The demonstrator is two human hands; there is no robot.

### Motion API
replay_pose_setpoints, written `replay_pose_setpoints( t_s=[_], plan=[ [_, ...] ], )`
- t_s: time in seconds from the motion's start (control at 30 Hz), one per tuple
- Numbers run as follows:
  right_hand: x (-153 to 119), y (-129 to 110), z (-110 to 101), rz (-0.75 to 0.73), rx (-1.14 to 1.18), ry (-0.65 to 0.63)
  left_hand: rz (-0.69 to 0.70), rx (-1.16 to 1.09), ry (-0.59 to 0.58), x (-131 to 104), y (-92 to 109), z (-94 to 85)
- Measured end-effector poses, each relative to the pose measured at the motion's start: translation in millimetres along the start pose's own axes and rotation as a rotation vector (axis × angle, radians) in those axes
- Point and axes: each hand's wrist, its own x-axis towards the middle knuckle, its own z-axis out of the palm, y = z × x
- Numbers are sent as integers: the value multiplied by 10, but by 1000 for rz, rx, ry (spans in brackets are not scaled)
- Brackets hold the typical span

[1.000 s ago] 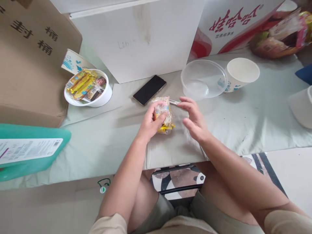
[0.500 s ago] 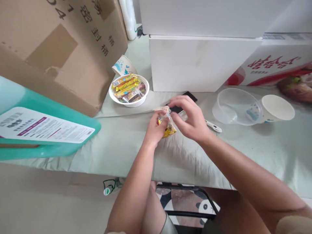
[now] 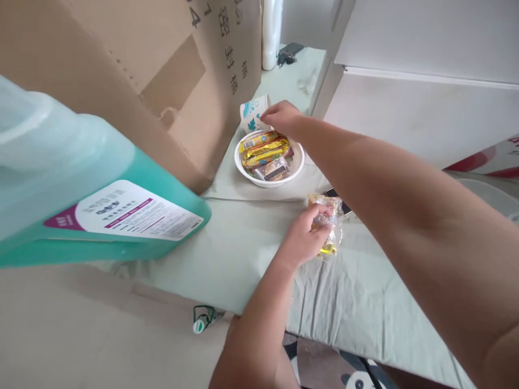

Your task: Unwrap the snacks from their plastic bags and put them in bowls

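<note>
Bunched in my left hand (image 3: 310, 232) is a crinkled clear plastic snack packet (image 3: 333, 216) with yellow print, held just above the cloth. My right hand (image 3: 281, 117) reaches across to a white paper cup (image 3: 251, 114) with blue pictures, its fingers drawn together at the cup's mouth. Whatever those fingers hold, if anything, is hidden. Below that hand sits a white bowl (image 3: 270, 183) of wrapped snacks (image 3: 265, 151), mostly yellow packets. A dark phone (image 3: 331, 192) is partly covered by the packet and my right forearm.
To the left stand a large cardboard box (image 3: 174, 70) and a green liquid jug (image 3: 174, 205). White boxes (image 3: 405, 113) line the back right. A clear plastic tub (image 3: 490, 194) is partly hidden behind my right arm. The tablecloth (image 3: 227, 254) has a front edge above the floor.
My right hand has left the packet and moved left and away to the paper cup. My left hand still holds the packet. The view has swung to the left.
</note>
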Motion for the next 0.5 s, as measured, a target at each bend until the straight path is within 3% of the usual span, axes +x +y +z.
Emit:
replay_pose_setpoints(
  t_s=[0.1, 0.17, 0.23, 0.3, 0.37, 0.5],
  plan=[
    [-341, -218, -234, -129, -28, 99, -36, -92, 15, 30, -17, -26],
    [-806, -312, -490, -258, 5, 173, -13, -131, 38, 50, -34, -5],
    [-1442, -256, -787, -352, 64, 248, 45, -125, 72, 65, -40, 41],
    [-2194, -27, -1095, -257, 137, 395, 81, -138, 73, 79, -28, 119],
    [-2981, 325, -1395, -192, 211, 594, 26, -200, 48, 94, 9, 241],
    [-4339, 1061, -1983, 14, 242, 854, -53, -220, -28, 90, 126, 639]
  ],
)
